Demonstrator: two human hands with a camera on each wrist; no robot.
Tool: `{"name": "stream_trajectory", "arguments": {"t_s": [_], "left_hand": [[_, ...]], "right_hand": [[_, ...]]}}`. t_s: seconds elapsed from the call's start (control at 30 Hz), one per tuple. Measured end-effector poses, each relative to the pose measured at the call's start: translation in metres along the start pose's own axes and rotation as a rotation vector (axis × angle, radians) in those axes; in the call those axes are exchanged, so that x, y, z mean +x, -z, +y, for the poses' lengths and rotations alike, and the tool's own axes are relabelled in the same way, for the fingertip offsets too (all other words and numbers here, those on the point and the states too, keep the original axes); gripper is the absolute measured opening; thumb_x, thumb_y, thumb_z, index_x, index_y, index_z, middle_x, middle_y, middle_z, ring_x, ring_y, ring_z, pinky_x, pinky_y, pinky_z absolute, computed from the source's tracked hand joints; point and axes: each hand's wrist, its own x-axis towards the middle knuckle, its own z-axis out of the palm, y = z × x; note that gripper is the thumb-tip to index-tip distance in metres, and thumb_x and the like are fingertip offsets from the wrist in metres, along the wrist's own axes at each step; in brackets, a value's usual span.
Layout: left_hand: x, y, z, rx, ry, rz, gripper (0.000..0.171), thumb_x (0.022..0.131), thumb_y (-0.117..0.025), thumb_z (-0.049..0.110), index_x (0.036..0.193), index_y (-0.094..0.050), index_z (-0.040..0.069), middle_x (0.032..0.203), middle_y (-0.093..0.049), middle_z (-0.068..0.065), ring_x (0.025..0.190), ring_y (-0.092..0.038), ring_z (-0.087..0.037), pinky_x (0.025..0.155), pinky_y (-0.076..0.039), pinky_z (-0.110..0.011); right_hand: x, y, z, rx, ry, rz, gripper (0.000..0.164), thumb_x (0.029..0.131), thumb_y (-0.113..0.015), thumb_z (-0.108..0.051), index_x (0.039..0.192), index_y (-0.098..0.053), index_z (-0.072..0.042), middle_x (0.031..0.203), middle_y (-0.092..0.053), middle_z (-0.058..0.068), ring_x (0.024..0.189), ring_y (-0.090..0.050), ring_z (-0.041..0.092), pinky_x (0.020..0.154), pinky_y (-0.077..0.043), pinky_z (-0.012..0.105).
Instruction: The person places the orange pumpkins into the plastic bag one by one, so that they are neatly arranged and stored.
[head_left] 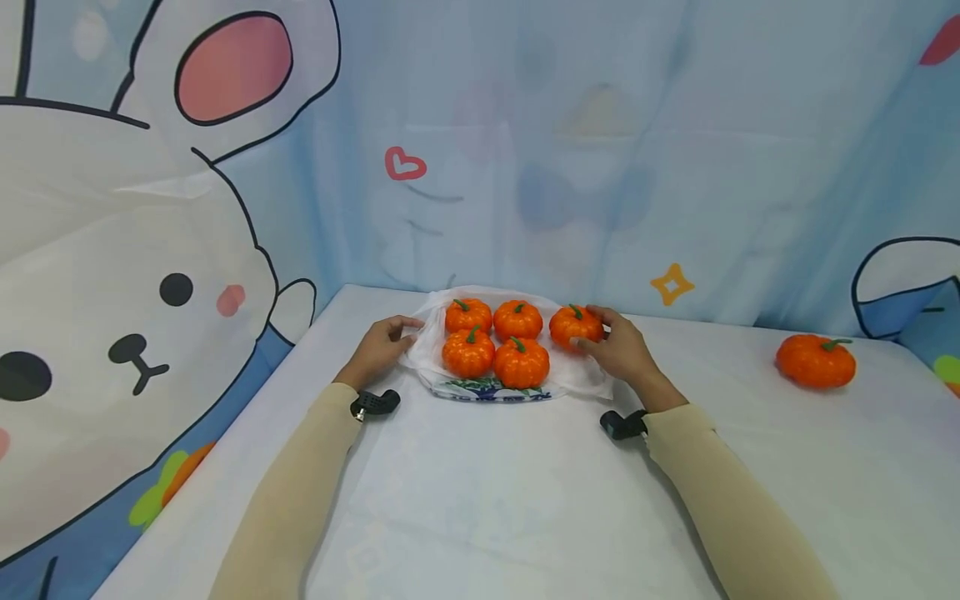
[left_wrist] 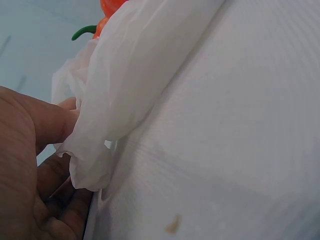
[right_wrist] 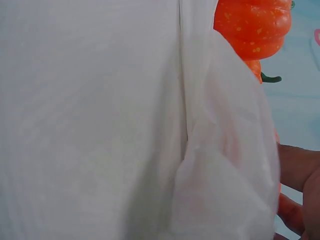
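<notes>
While it sits upright with its green stem pointing up, the small orange plastic pumpkin [head_left: 574, 326] is cupped by the right hand [head_left: 622, 348] at the right edge of a thin white plastic bag [head_left: 427, 350]. Left of that grasp, four more pumpkins [head_left: 492, 340] rest on the bag; the left hand [head_left: 381, 347] pinches its far edge. Well right, another pumpkin [head_left: 815, 360] lies on the white tablecloth [head_left: 510, 500] before a cartoon backdrop [head_left: 135, 250].

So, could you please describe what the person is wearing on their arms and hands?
Both arms wear long, close-fitting beige sleeves, the left sleeve and the right sleeve, each ending at the wrist. A small black device sits at each wrist: left wrist device, right wrist device. The left hand and right hand are bare, without gloves.
</notes>
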Motion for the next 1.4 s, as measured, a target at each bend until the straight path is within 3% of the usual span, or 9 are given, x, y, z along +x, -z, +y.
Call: {"name": "stream_trajectory", "arguments": {"t_s": [0.3,0.4,0.57,0.7,0.8,0.9,1.07,1.2,1.4], "left_hand": [[-0.004,-0.002,0.004,-0.013,0.009,-0.011,0.028,0.098,-0.056,0.016,0.125,-0.065,0.013,0.146,-0.053,-0.012,0.140,-0.043,-0.030,0.117,-0.033,-0.049],[-0.006,-0.002,0.005,-0.009,0.009,-0.012,0.028,0.098,-0.057,0.017,0.125,-0.065,0.013,0.145,-0.053,-0.012,0.139,-0.044,-0.030,0.117,-0.033,-0.049],[-0.008,0.000,0.005,0.007,0.006,-0.016,0.028,0.098,-0.056,0.018,0.125,-0.065,0.015,0.145,-0.053,-0.012,0.138,-0.045,-0.030,0.116,-0.034,-0.049],[-0.008,0.005,0.004,0.015,0.006,-0.010,0.028,0.099,-0.055,0.017,0.125,-0.065,0.015,0.145,-0.053,-0.013,0.139,-0.044,-0.030,0.117,-0.033,-0.050],[-0.009,0.009,0.004,0.013,0.010,-0.014,0.028,0.099,-0.055,0.017,0.126,-0.064,0.015,0.147,-0.051,-0.013,0.141,-0.042,-0.031,0.118,-0.032,-0.050],[-0.010,0.011,0.003,0.011,0.018,-0.015,0.029,0.099,-0.055,0.016,0.126,-0.064,0.014,0.147,-0.050,-0.014,0.142,-0.041,-0.032,0.118,-0.031,-0.050],[-0.011,0.009,0.002,-0.009,0.024,-0.022,0.028,0.099,-0.054,0.016,0.126,-0.064,0.013,0.147,-0.050,-0.014,0.142,-0.040,-0.032,0.118,-0.031,-0.050],[-0.011,0.006,0.003,-0.018,0.016,-0.025,0.028,0.099,-0.055,0.017,0.125,-0.064,0.013,0.147,-0.051,-0.014,0.142,-0.040,-0.031,0.118,-0.031,-0.050],[-0.009,0.001,0.008,-0.037,0.003,-0.028,0.028,0.099,-0.055,0.016,0.126,-0.064,0.013,0.147,-0.051,-0.013,0.142,-0.040,-0.031,0.118,-0.031,-0.048]], "right_hand": [[-0.006,0.011,-0.003,-0.015,-0.015,-0.039,0.073,0.096,-0.062,-0.027,0.155,-0.026,-0.005,0.157,-0.027,0.027,0.138,-0.038,0.048,0.106,-0.043,0.055],[-0.016,0.029,-0.004,0.020,0.002,0.047,0.070,0.097,-0.060,-0.033,0.155,-0.029,-0.007,0.154,-0.033,0.028,0.135,-0.042,0.049,0.100,-0.048,0.056],[-0.033,0.076,0.010,0.034,-0.034,0.547,0.047,0.101,-0.050,-0.033,0.143,-0.050,-0.011,0.140,-0.056,0.015,0.127,-0.054,0.033,0.094,-0.050,0.043],[-0.041,0.116,0.039,0.159,-0.298,0.954,0.037,0.101,-0.046,-0.034,0.137,-0.053,-0.027,0.141,-0.053,-0.005,0.131,-0.044,0.014,0.104,-0.038,0.025],[-0.051,0.139,0.066,0.317,-0.488,1.083,0.040,0.099,-0.050,-0.040,0.139,-0.043,-0.038,0.148,-0.037,-0.016,0.137,-0.026,0.003,0.111,-0.027,0.017],[-0.060,0.150,0.092,0.480,-0.638,1.028,0.055,0.096,-0.055,-0.045,0.144,-0.029,-0.045,0.155,-0.021,-0.020,0.142,-0.012,0.002,0.116,-0.022,0.017],[-0.068,0.157,0.127,0.568,-0.829,0.726,0.082,0.090,-0.060,-0.054,0.152,-0.006,-0.049,0.166,-0.003,-0.009,0.153,-0.004,0.014,0.121,-0.024,0.030],[-0.073,0.158,0.142,0.504,-0.832,0.592,0.093,0.088,-0.061,-0.057,0.156,0.002,-0.042,0.167,0.005,-0.001,0.155,-0.004,0.023,0.121,-0.024,0.039],[-0.078,0.159,0.148,0.403,-0.780,0.574,0.089,0.093,-0.058,-0.050,0.159,-0.001,-0.032,0.167,0.004,0.004,0.155,-0.006,0.029,0.120,-0.025,0.042]]}}
